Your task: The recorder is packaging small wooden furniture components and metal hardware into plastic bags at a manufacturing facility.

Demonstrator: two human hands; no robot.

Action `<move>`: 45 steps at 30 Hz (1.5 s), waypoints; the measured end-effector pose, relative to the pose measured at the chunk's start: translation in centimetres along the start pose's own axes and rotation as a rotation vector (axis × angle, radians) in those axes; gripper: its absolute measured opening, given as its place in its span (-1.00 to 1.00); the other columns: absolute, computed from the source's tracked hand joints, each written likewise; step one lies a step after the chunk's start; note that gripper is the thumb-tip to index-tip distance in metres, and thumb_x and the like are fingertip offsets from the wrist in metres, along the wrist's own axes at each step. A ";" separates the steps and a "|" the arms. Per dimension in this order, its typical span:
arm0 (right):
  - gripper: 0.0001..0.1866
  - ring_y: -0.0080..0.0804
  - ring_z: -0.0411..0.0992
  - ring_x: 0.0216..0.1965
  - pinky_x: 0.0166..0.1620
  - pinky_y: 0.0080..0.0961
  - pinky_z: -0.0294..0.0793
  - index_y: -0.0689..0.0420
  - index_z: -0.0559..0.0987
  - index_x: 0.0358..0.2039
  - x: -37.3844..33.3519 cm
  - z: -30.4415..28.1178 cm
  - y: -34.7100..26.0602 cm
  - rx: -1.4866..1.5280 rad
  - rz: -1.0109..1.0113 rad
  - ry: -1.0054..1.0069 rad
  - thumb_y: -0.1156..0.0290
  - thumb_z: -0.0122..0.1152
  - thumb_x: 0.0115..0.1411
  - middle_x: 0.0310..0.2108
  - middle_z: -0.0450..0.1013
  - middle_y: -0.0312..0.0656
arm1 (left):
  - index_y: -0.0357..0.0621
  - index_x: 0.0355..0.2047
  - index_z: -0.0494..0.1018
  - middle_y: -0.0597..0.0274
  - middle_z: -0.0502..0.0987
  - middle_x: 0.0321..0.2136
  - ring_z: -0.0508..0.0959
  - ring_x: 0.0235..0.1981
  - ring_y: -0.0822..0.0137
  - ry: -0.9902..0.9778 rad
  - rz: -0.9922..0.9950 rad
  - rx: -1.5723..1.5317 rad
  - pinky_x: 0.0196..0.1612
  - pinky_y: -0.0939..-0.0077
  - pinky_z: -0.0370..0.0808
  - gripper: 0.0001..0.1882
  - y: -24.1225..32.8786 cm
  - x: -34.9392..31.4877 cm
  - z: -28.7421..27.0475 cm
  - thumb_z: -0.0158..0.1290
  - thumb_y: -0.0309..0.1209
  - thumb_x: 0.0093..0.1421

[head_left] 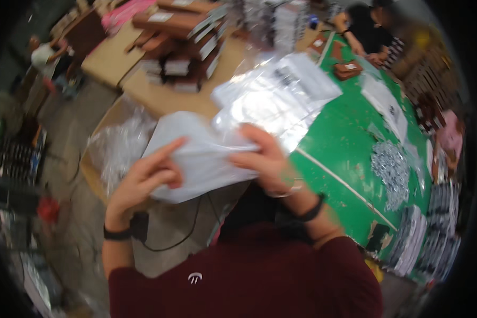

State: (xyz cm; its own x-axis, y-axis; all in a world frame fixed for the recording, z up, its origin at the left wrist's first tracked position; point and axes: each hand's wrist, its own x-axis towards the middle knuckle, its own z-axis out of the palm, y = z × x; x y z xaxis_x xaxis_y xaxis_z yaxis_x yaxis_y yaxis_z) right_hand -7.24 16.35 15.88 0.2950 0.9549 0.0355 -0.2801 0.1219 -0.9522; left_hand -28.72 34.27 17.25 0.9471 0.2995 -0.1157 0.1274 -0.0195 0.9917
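Observation:
A milky white plastic bag (204, 172) stretches between my two hands in front of my body. On its right end, my right hand (267, 161) pinches the film between thumb and fingers. My left hand (151, 172) is at the bag's left end, its index finger reaching over the film and the other fingers curled; motion blur softens the grip. Just beyond the bag, a pile of shiny clear and white plastic bags (275, 100) overlaps the edge of the green tabletop (328, 153).
An open carton (90, 164) of crumpled clear plastic (122, 143) stands at left. Brown boxes (180, 32) are stacked on the tan table beyond. At right lie a heap of small metallic pieces (391, 169) and wrapped stacks (408, 241). Another person (363, 32) works at the far right.

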 end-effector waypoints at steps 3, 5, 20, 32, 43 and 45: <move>-0.74 -0.63 0.45 -0.19 -0.07 -0.62 0.42 0.22 0.56 -0.12 -5.1 -6.1 1.9 -0.147 0.163 0.047 0.50 0.28 0.15 -0.20 0.52 -0.34 | -0.19 0.20 0.42 0.29 0.56 -0.34 0.48 -0.33 0.48 0.055 0.038 0.373 -0.19 0.57 0.43 -0.54 -3.6 0.5 -1.9 0.06 -0.48 0.27; -0.70 -0.64 0.45 -0.17 -0.05 -0.61 0.43 0.24 0.53 -0.04 -8.3 -9.6 6.3 -0.303 0.266 0.254 0.50 0.25 0.22 -0.16 0.53 -0.34 | -0.11 0.24 0.38 0.26 0.59 -0.22 0.53 -0.18 0.43 0.250 0.014 0.495 -0.09 0.55 0.42 -0.49 -5.7 2.2 -4.9 0.05 -0.46 0.27; -0.91 -0.15 0.49 -0.36 -0.28 -0.41 0.46 0.18 0.55 -0.37 -13.2 -7.4 9.2 -0.796 0.046 0.080 0.52 0.28 0.10 -0.37 0.49 -0.05 | -0.01 -0.16 0.53 0.30 0.58 -0.16 0.48 0.01 0.23 -0.186 0.397 1.523 0.21 0.08 0.21 -0.81 -11.1 12.1 -3.4 0.05 -0.29 0.27; -0.64 -0.14 0.57 -0.27 -0.21 -0.31 0.52 0.12 0.62 -0.20 -9.1 -7.4 4.2 -1.073 0.148 0.068 0.11 0.36 0.14 -0.29 0.59 -0.10 | -0.22 -0.38 0.54 0.34 0.49 -0.50 0.41 -0.41 0.50 -0.285 0.077 0.626 -0.34 0.60 0.33 -0.82 -8.9 11.9 -5.4 0.11 -0.34 0.26; -0.35 -0.34 0.51 -0.14 -0.06 -0.45 0.45 0.21 0.53 0.05 8.4 -5.5 14.6 -0.593 -0.011 -0.319 0.03 0.43 0.08 -0.17 0.57 -0.10 | -0.22 -0.27 0.50 0.46 0.43 -0.45 0.32 -0.39 0.57 -0.279 -0.055 0.511 -0.31 0.63 0.31 -0.83 -7.1 11.5 -5.3 0.05 -0.35 0.33; -0.43 -0.44 0.48 -0.23 -0.14 -0.50 0.43 0.21 0.57 -0.04 8.4 -5.8 13.9 -0.497 0.062 -0.339 0.05 0.43 0.09 -0.26 0.56 -0.19 | -0.22 -0.26 0.50 0.46 0.44 -0.43 0.34 -0.38 0.57 -0.270 -0.056 0.494 -0.28 0.63 0.32 -0.83 -7.1 10.9 -5.8 0.04 -0.36 0.33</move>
State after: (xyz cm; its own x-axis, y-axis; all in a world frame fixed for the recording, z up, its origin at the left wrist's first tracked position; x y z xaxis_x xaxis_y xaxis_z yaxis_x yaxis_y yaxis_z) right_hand -3.36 24.47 1.21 -0.0383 0.9992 -0.0073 0.1971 0.0004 -0.9804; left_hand -20.97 43.20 9.25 0.9683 0.0599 -0.2426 0.2414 -0.4745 0.8465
